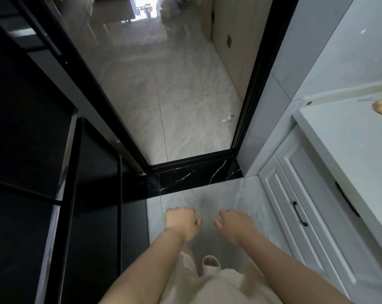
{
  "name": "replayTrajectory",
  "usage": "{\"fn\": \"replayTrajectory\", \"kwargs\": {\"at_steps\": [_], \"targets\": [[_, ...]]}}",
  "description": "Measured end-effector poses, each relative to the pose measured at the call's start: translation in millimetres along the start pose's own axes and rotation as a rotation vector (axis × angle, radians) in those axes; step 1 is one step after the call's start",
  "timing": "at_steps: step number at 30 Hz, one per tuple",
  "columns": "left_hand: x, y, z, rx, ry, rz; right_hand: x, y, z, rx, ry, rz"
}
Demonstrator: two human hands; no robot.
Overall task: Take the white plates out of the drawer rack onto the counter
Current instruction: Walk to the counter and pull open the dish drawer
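Along the left side stands a dark glossy cabinet, beside a black-framed glass door. Over the pale grey tiled floor, the left hand and right hand hang loosely curled, grasping nothing. White panelled drawers with black handles sit shut under the white stone counter at right; no plates or rack show.

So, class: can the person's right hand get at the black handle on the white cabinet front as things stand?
Probably yes: the right hand is empty, the black handle sits just to its right, and nothing shows between them.
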State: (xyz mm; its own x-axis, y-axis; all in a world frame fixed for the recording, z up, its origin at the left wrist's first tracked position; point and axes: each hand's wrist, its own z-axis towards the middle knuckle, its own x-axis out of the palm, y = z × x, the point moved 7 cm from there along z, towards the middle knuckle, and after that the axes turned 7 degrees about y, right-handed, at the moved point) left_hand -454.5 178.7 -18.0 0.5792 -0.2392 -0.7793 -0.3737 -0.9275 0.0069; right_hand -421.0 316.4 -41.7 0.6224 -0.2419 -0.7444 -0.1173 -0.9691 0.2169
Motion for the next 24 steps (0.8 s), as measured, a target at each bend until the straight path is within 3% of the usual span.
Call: {"fn": "replayTrajectory", "kwargs": {"at_steps": [10, 19, 24], "targets": [[-56.2, -14.1, 90.3, 0.215, -0.021, 0.15, -33.2, -33.3, 46.2, 0.209, -0.048, 0.146], [-107.9, -18.4, 150.7, 0.545, -0.062, 0.384, -51.1, -31.2, 67.3, 0.487, -0.067, 0.37], [-108.4, -36.3, 159.4, 0.737, -0.004, 0.534, -40.4, -30.7, 50.9, 0.681, -0.114, 0.518]]}}
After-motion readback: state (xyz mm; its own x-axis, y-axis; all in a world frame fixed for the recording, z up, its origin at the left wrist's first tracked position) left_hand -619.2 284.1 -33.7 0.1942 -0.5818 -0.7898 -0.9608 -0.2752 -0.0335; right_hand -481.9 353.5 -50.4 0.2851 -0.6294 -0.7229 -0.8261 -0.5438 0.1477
